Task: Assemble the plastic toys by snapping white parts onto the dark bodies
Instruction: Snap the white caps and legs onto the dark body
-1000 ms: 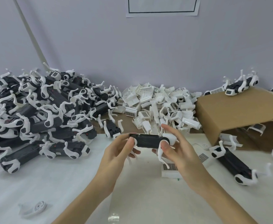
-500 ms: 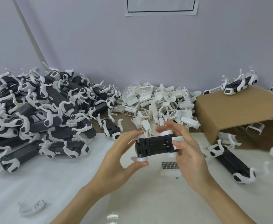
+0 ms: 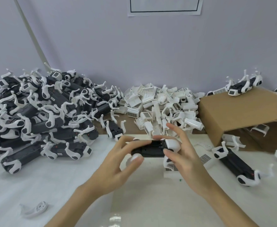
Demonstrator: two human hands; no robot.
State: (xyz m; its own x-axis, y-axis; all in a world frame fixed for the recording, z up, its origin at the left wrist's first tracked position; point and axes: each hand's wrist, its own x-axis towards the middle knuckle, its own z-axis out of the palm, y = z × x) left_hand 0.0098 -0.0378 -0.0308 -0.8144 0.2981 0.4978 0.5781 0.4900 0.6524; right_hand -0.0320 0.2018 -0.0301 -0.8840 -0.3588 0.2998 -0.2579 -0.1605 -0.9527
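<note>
Holding a dark toy body (image 3: 148, 149) level above the bench (image 3: 55, 182) between both hands
Left hand (image 3: 116, 167) pinches its 9 o'clock end; right hand (image 3: 182, 154) grips the white-capped 3 o'clock end, upper fingers spread; white parts pile (image 3: 160, 105) at 12 o'clock

No readable text anywhere I can make out. The paper sheet (image 3: 165, 6) on the wall shows only a black rectangular border — nothing written in the part I see. Some white parts (image 3: 159, 104) in the pile carry small grey patterned patches — too fine to read. Tiny red marks on the dark toy bodies (image 3: 36, 110), not legible.
</note>
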